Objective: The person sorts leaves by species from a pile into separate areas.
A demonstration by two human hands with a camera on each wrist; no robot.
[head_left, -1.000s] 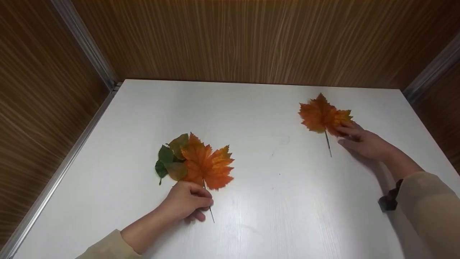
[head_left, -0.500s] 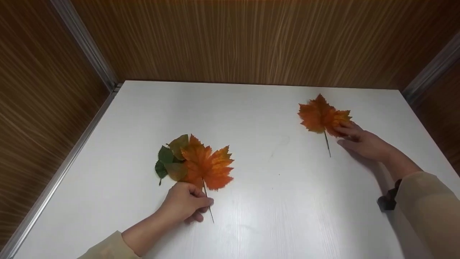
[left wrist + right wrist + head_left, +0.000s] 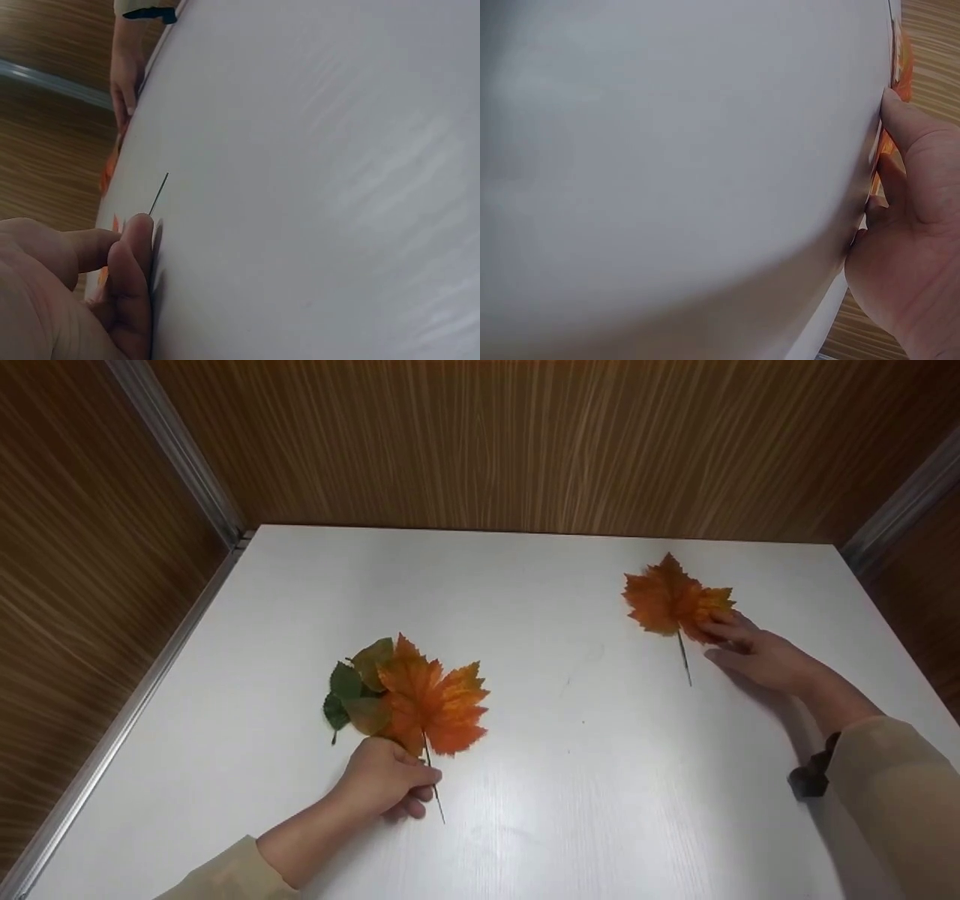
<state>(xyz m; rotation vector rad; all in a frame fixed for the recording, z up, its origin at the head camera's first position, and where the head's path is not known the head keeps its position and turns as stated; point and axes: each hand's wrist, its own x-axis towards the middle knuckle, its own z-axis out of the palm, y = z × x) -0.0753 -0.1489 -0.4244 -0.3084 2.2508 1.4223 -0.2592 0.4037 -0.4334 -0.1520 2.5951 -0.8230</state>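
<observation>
An orange artificial maple leaf point(image 3: 439, 705) lies left of the table's middle, its thin dark stem pointing toward me. My left hand point(image 3: 379, 780) pinches that stem between thumb and fingers; in the left wrist view the stem's end point(image 3: 159, 191) sticks out past the fingertips. Green leaves point(image 3: 346, 682) on a short stalk lie partly under this leaf. A second orange maple leaf point(image 3: 661, 596) rests at the far right. My right hand point(image 3: 769, 660) touches its right side with extended fingers, the thumb lying off the leaf. In the right wrist view the right fingertips are partly hidden.
Both leaves are on a white table point(image 3: 540, 780). A brown wood-grain panel point(image 3: 480, 450) rises behind its far edge, and another panel point(image 3: 82, 607) stands along the left side. A dark strap with a small block point(image 3: 808, 784) is on the right wrist.
The left thumb and fingertips have shifted slightly on the stem. Both maple leaves and the right hand stay in place.
</observation>
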